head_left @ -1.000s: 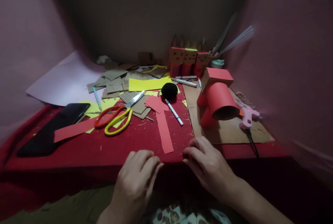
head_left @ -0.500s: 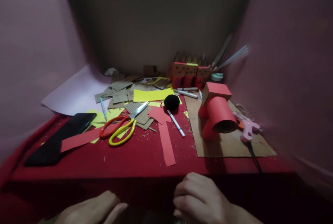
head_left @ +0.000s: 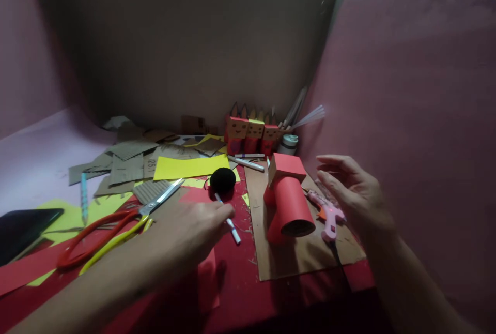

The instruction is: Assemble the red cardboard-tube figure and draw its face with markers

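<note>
My left hand point(head_left: 207, 225) is over the red paper strip point(head_left: 209, 282) and across the middle of a white marker point(head_left: 233, 233). Its fingertips are hidden, so I cannot tell if it grips either one. My right hand point(head_left: 354, 189) is raised with fingers apart and nothing in them, right of a red paper tube figure point(head_left: 292, 197) with a box-shaped top. Just below that hand, a pink glue gun point(head_left: 329, 217) lies on a cardboard sheet point(head_left: 310, 259). A black ball of yarn point(head_left: 222, 181) touches the marker's far end.
Scissors point(head_left: 145, 212) with red and yellow handles lie by my left forearm. Cardboard scraps point(head_left: 127, 168), a yellow paper strip point(head_left: 189, 166) and a pencil point(head_left: 84, 197) are on the left. Small box figures with drawn faces point(head_left: 251, 130) and glue sticks point(head_left: 310, 117) stand at the back. A black phone point(head_left: 27, 228) is far left.
Both hands have risen from the table's front edge and reached forward, left over the marker, right beside the red figure. The right fingers have spread. The view has shifted to the right.
</note>
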`<state>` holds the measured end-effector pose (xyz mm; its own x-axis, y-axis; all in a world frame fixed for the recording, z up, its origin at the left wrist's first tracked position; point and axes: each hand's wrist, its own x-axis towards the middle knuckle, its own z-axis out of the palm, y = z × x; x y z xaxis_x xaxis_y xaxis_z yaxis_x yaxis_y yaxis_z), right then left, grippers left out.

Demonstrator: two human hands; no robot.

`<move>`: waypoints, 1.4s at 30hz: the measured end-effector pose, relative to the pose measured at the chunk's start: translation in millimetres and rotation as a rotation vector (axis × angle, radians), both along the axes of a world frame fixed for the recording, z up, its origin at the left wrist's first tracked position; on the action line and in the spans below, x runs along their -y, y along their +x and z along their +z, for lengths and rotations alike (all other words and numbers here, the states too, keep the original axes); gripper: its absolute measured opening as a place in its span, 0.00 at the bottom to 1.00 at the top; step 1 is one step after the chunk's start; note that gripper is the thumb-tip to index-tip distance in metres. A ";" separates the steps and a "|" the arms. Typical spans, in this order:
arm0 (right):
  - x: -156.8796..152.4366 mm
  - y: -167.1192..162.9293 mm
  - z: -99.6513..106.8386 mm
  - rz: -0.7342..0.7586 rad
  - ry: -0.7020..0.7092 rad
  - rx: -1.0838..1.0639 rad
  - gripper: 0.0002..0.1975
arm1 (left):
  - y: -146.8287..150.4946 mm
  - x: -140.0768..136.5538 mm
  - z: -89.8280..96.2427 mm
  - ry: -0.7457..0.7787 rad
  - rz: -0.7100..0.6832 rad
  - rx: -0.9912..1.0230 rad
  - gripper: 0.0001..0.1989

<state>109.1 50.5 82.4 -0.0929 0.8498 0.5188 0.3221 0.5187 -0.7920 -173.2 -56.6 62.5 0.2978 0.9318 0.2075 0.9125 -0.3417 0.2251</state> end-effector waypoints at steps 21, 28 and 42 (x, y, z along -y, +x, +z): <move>-62.4 -6.1 -21.2 0.608 -0.407 -0.130 0.33 | 41.1 -49.3 -58.2 -0.222 -0.033 0.109 0.15; -59.6 -11.9 -27.2 0.458 -0.402 -0.247 0.29 | 42.4 -47.8 -63.2 -0.194 0.018 0.193 0.17; -62.1 -24.7 -23.0 0.201 -0.481 -0.568 0.27 | 37.4 -49.8 -64.1 0.026 0.038 0.614 0.21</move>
